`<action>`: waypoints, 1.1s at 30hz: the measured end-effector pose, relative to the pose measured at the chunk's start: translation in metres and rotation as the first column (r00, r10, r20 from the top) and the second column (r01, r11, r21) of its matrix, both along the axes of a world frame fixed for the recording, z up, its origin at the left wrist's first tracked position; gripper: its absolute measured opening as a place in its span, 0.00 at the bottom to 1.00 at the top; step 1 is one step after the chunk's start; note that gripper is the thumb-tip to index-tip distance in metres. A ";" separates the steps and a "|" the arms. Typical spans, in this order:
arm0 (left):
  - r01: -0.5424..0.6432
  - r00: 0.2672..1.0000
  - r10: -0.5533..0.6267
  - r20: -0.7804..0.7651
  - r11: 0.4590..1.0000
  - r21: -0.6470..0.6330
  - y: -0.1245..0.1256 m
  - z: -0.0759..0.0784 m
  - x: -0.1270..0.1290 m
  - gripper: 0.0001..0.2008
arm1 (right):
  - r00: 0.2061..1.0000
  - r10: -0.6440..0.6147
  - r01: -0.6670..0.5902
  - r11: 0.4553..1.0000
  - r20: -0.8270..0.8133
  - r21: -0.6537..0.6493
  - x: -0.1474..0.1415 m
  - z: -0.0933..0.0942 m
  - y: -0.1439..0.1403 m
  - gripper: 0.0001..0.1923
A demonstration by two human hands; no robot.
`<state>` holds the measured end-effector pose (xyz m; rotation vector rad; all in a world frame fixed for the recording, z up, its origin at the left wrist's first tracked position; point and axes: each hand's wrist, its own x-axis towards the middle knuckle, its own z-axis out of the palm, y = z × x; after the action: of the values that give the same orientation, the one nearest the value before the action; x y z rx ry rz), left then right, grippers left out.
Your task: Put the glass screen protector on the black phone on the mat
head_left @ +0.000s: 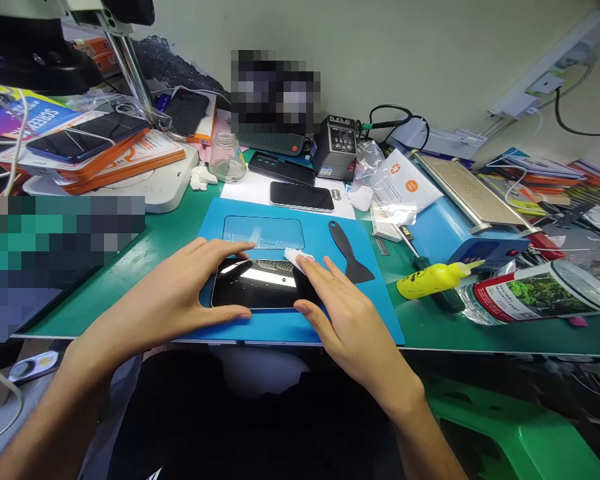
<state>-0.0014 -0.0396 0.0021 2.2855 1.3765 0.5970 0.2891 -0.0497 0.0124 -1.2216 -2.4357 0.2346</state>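
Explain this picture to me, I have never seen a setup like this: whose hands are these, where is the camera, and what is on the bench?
There is one picture, taken by a camera worn on the person's head, looking forward and down, so both arms reach in from the bottom edge. No machine is at work here, only bare hands. The left hand grips the left end of a dark phone, thumb on its near edge and fingers on its far edge. The right hand presses a small white wipe on the phone's right end. The phone lies flat on a blue mat on a green bench. On the mat's right lies a black scraper. Off the mat, a yellow squeeze bottle lies on its side, and two more phones rest on white paper behind.
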 end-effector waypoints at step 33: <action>0.007 1.000 -0.007 0.006 1.000 -0.022 -0.002 0.006 0.004 0.39 | 0.997 0.004 0.005 0.993 -0.075 0.120 -0.020 -0.006 -0.010 0.27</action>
<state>0.0026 -0.0416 0.0078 2.2690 1.3648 0.5829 0.2687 -0.0592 0.0059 -1.1407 -2.3489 0.1285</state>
